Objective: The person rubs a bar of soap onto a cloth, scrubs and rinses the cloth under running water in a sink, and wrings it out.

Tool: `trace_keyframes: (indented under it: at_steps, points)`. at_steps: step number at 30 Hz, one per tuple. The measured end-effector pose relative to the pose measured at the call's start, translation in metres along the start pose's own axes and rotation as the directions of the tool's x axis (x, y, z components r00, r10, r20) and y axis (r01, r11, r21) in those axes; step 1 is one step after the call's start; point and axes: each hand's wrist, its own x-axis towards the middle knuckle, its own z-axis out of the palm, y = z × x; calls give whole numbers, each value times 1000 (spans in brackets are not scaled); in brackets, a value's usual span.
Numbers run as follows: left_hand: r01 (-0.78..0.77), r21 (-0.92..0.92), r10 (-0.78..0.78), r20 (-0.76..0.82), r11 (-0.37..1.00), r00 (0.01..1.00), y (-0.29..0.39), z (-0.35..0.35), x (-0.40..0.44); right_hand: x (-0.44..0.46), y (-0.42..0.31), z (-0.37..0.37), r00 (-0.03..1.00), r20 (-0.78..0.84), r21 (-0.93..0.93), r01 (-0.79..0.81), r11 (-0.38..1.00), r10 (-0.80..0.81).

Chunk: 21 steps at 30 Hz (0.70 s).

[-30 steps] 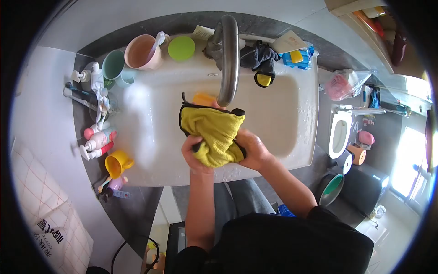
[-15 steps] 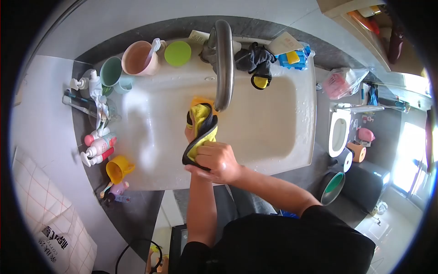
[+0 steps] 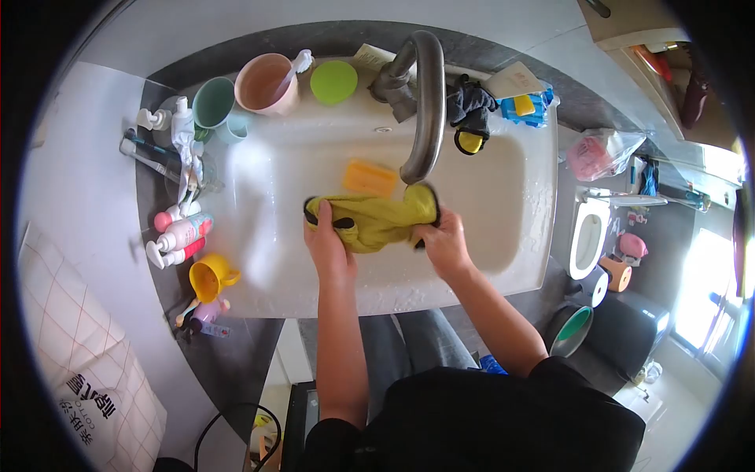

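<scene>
A yellow cloth with black edging stretches between my two hands above the basin. My left hand grips its left end, the thumb lying over the fabric. At the other end, my right hand pinches the cloth near a rounded, bunched part. Just beyond the cloth, an orange bar, likely soap, lies on the floor of the white basin. A curved metal faucet reaches over the basin close to the cloth's right end. Some of my right fingertips are hidden behind the fabric.
Along the back rim stand a pink cup, a green cup, a lime-green lid and a dark grey-and-yellow cloth. Pump bottles and a yellow mug line the left ledge. A toilet is at right.
The cloth was bunched with both hands close together; now it is spread sideways. My right hand has moved right and up. The orange bar shows more fully, and the view has shifted slightly.
</scene>
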Motion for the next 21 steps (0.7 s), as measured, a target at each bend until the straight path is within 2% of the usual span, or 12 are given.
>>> trace_keyframes:
  at_steps: [1,2,3,7,11,12,15,16,17,19,20,21]
  points:
    - [-46,56,47,-19,997,999,-2,-4,1,1,-9,-1,1000,3,1,0,1000,0]
    - [-47,56,48,-21,997,999,-4,-5,1,0,-27,0,874,136,-412,478,776,-466]
    - [-49,139,54,-38,989,998,-7,-5,-1,-4,-44,3,553,430,-628,751,204,-713]
    - [-257,400,233,107,880,966,-26,-7,8,-9,-36,36,280,774,-280,956,88,-568]
    - [-143,158,107,215,977,971,-42,-10,4,-20,-32,59,379,717,-321,925,206,-585]
    - [195,-237,-12,606,952,795,-73,-58,48,-22,-35,62,357,714,-322,931,170,-603]
    - [-170,111,138,249,979,959,-64,-20,-6,3,-34,72,249,688,-280,958,67,-681]
    - [124,-92,-136,-144,988,980,-10,34,-40,27,-19,70,595,473,-394,803,448,-650]
    - [134,-89,-146,-143,987,979,-13,30,-38,37,-10,67,858,215,-401,513,759,-466]
    - [67,-23,-65,82,998,995,-31,4,-9,19,6,72,747,376,-696,618,366,-548]
    - [375,-134,-259,516,917,816,-59,-66,54,-5,12,80,673,405,-637,693,336,-619]
    - [376,-139,-255,521,916,814,-59,-56,49,-23,19,85,607,420,-579,752,316,-674]
